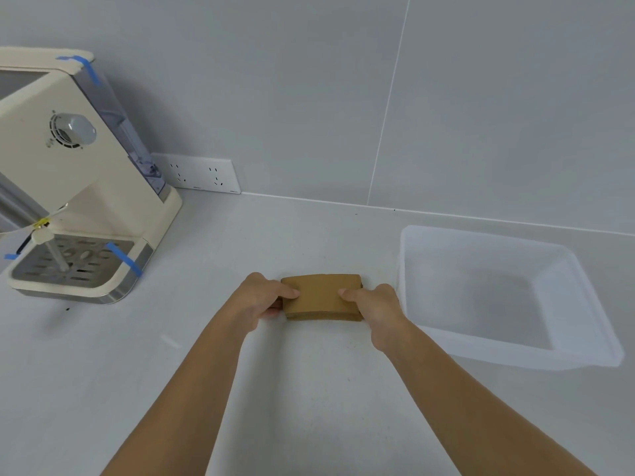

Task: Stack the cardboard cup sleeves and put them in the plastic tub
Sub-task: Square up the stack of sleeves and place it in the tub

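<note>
A flat stack of brown cardboard cup sleeves (321,297) lies on the pale counter in the middle of the view. My left hand (263,298) grips its left end, thumb on top and fingers under the edge. My right hand (376,304) grips its right end the same way. The translucent white plastic tub (409,255) stands just right of the stack, with nothing visible inside it. My right hand is close to the tub's near-left wall.
A cream coffee machine (65,173) with blue tape strips and a metal drip tray stands at the left. A white double socket (202,175) sits on the grey tiled wall behind. The counter (309,389) runs toward me between my forearms.
</note>
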{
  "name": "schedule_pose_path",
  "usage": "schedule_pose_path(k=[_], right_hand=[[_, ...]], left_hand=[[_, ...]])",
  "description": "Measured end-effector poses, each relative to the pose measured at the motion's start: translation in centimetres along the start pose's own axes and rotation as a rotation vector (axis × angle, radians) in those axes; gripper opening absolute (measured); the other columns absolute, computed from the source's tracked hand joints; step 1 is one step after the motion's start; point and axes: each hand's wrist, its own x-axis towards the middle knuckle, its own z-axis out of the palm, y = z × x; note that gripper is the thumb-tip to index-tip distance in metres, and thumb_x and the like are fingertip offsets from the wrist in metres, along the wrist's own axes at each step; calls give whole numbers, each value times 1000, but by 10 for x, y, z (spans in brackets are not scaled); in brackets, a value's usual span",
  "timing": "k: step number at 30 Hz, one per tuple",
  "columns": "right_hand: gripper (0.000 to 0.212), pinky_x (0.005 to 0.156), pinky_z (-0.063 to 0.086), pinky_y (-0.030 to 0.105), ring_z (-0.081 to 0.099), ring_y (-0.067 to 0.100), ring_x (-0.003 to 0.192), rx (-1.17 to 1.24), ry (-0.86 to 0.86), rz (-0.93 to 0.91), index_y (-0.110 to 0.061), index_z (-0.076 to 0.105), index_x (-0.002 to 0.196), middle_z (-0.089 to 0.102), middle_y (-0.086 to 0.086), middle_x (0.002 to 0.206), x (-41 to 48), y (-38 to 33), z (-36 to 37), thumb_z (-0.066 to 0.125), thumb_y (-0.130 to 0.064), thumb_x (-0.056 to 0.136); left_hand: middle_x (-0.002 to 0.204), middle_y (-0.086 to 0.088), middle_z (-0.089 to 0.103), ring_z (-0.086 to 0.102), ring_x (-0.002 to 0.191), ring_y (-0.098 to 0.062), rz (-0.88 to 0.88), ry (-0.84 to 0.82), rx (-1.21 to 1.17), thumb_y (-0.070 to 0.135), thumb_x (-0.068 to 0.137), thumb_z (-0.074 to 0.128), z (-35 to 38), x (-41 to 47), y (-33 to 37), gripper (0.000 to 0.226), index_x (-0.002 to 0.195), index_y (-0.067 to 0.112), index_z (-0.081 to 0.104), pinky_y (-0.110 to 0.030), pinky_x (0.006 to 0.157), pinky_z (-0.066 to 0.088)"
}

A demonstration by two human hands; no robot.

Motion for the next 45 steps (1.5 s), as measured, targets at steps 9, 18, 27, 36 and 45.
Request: schedule_pose_path(k=[9,18,27,36,45], right_hand=[[32,73,41,25,54,19,86,42,-48,3,-1,57,102,59,8,102,0,9,-3,71,-13,77],[33,93,46,31,62,21,103,107,-196,-103,-4,66,105,69,8,109,-21,29,-9,73,-16,75],[41,91,47,30,60,18,107,85,-300,-327,-11,54,113,65,6,113,-52,54,-25,71,-6,76],[53,94,48,38,59,20,108,87,-328,-408,-22,49,113,61,4,114,-72,103,-19,69,-2,69],[25,63,41,7,53,-1,64,254,-29,-428,-9,59,73,57,-3,70,-83,112,2,59,-30,87]], left_hand=[[107,-13,67,63,94,-20,112,-142,-58,-4,78,63,2,-13,-10,25,103,-3,65,-24,78,50],[116,-9,57,59,103,-25,300,-160,-223,-6,77,65,-8,-44,-35,41,112,11,53,-32,85,49],[120,4,40,48,107,-11,560,-210,-170,11,75,60,9,-94,-69,55,112,37,28,-24,81,50],[104,9,47,51,93,-2,521,-36,-431,33,65,64,45,-126,-105,54,108,27,32,-19,77,43],[80,5,50,49,72,-5,408,381,-476,36,95,42,76,-131,-111,23,85,15,43,-14,64,42]])
